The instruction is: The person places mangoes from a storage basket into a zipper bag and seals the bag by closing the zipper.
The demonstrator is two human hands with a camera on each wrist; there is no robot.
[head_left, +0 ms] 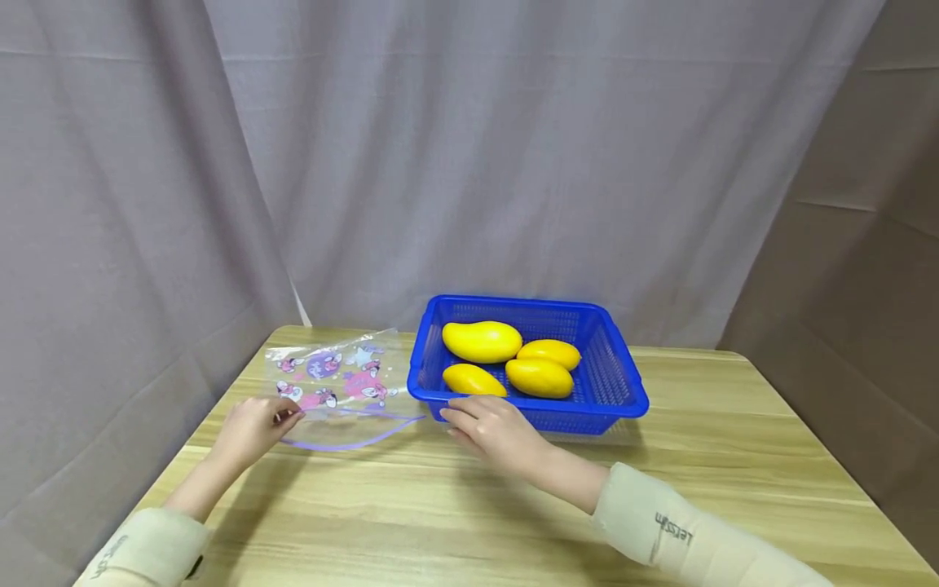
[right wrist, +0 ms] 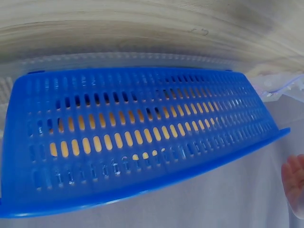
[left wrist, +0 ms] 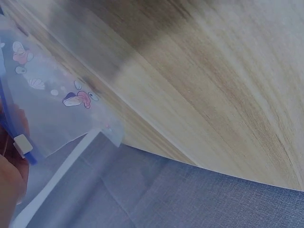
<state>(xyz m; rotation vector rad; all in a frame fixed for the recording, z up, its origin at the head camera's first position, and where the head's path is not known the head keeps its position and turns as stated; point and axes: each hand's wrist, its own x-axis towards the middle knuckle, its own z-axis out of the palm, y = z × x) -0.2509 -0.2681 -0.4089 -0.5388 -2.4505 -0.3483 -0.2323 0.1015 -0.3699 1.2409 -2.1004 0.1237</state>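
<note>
My left hand (head_left: pixel 253 428) pinches the near left corner of a clear slider zip bag (head_left: pixel 330 379) printed with pink and purple cartoon figures. Its purple zip edges stand apart, so the mouth gapes. In the left wrist view a white slider (left wrist: pixel 22 145) sits on the zip by the fingers. My right hand (head_left: pixel 499 432) hovers before the front left of a blue plastic basket (head_left: pixel 623 395), its fingers loosely bent with nothing visible in them. The right wrist view shows that hand (right wrist: pixel 294 183) apart from the basket wall (right wrist: pixel 137 173). Several yellow mangoes (head_left: pixel 482 342) lie inside the basket.
A wood-grain table (head_left: pixel 381 522) carries the bag and basket. Grey cloth (head_left: pixel 513 163) hangs behind the table and along its sides. The bag lies just left of the basket, with its far end close to the table's back left corner.
</note>
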